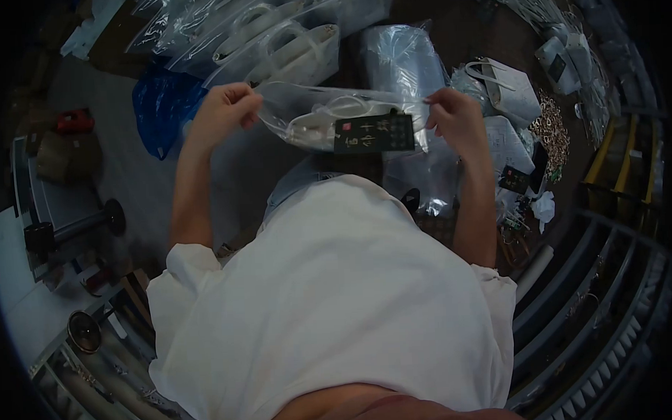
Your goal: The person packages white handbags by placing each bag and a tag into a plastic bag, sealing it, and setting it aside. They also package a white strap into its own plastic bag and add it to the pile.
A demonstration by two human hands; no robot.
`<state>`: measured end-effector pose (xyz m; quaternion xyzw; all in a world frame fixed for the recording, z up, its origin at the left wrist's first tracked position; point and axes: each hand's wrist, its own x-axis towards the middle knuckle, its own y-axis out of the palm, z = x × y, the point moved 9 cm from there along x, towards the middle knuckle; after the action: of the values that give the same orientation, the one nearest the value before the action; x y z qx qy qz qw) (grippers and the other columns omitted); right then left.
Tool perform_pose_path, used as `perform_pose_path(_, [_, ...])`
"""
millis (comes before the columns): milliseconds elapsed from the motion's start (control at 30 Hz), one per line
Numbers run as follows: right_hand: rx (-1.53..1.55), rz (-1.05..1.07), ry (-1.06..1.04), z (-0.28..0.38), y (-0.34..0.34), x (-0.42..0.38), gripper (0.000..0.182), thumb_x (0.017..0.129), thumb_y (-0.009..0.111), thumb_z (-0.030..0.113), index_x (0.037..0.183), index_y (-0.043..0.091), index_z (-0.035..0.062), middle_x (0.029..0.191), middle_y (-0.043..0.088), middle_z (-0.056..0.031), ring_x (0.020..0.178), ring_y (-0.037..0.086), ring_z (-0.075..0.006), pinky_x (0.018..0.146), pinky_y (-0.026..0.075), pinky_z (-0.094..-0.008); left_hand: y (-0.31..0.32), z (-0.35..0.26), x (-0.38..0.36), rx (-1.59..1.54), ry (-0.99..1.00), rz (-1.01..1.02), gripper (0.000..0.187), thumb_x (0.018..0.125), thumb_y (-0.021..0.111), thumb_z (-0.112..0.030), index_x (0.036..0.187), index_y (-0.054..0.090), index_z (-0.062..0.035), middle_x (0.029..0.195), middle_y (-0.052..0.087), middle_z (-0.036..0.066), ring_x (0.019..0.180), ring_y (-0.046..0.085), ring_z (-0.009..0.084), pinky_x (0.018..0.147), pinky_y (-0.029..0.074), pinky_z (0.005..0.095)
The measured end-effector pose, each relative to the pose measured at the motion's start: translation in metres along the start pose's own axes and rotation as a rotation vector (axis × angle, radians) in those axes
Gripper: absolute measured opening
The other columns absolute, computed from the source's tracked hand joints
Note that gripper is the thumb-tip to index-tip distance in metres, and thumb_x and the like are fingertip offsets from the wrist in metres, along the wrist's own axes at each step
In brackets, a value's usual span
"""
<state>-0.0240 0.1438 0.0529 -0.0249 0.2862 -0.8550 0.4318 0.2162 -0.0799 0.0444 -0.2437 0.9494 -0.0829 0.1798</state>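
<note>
My left hand (227,114) is closed in a pinch on the left upper corner of a clear plastic bag (284,101). At the opposite corner, the thumb and fingers of my right hand (455,117) are pinched on the same bag, so its top edge is stretched between both hands. A white handbag (311,128) with a looped handle shows through the plastic. In front of it is a dark rectangular card (374,134) with gold characters and a small red mark.
White handbags in clear bags (297,52) stand in a row at the back. A stack of clear plastic bags (405,59) lies behind my right hand. An unwrapped white handbag (506,89) and a pile of gold chains (552,132) are further right. Blue plastic (155,105) lies left.
</note>
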Motion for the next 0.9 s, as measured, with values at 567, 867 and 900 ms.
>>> perform_pose_path(567, [-0.707,0.266,-0.46,0.062,0.108,0.015,0.023,0.074,0.064,0.019,0.091,0.059,0.0032,0.084,0.06,-0.0099,0.081,0.058,-0.0291,0.069,0.046,-0.037,0.086,-0.064,-0.054,0.816,0.581,0.049,0.033,0.068,0.068,-0.009,0.1,0.059,-0.0057,0.098,0.056,0.01,0.097,0.051,0.0259,0.079,0.043,0.0325])
perform_pose_path(867, [-0.603,0.478,-0.584,0.052,0.146,-0.021,0.012,0.072,0.061,0.013,0.076,0.059,0.0015,0.075,0.057,-0.0121,0.077,0.057,-0.0281,0.065,0.046,-0.0371,0.1,-0.039,-0.054,0.841,0.593,0.224,0.017,0.069,0.064,-0.005,0.085,0.06,-0.0042,0.076,0.058,0.007,0.074,0.055,0.0234,0.068,0.044,0.034])
perform_pose_path(900, [-0.702,0.595,-0.542,0.041,0.156,-0.026,0.011,0.073,0.06,0.012,0.076,0.059,0.0021,0.078,0.057,-0.012,0.077,0.057,-0.0283,0.065,0.046,-0.0371,0.099,-0.041,-0.053,0.802,0.581,0.229,0.017,0.068,0.064,-0.005,0.085,0.06,-0.0044,0.077,0.058,0.007,0.074,0.055,0.0237,0.069,0.043,0.0342])
